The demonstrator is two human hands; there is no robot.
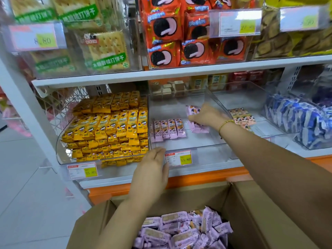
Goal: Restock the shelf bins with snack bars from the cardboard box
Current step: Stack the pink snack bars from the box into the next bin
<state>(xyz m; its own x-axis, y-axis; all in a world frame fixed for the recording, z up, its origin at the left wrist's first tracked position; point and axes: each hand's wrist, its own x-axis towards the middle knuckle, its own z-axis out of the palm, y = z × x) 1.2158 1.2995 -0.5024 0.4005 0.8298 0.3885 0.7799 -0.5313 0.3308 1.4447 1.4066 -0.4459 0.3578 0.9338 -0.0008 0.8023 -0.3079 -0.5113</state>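
A clear shelf bin (179, 144) in the middle of the lower shelf holds a short row of pink snack bars (168, 129) at its left. My right hand (206, 115) reaches deep into that bin and grips a bunch of pink bars (197, 127) against its floor. My left hand (150, 174) hovers at the bin's front edge with fingers straight, holding nothing. Below, an open cardboard box (251, 212) is full of loose pink snack bars (183, 229).
A bin packed with yellow bars (109, 126) stands left of the pink bin. To the right lie a few peach-coloured bars (241, 117) and blue packs (296, 121). The upper shelf (161, 73) carries crackers and red cookie packs. Price tags (177, 158) hang along the shelf front.
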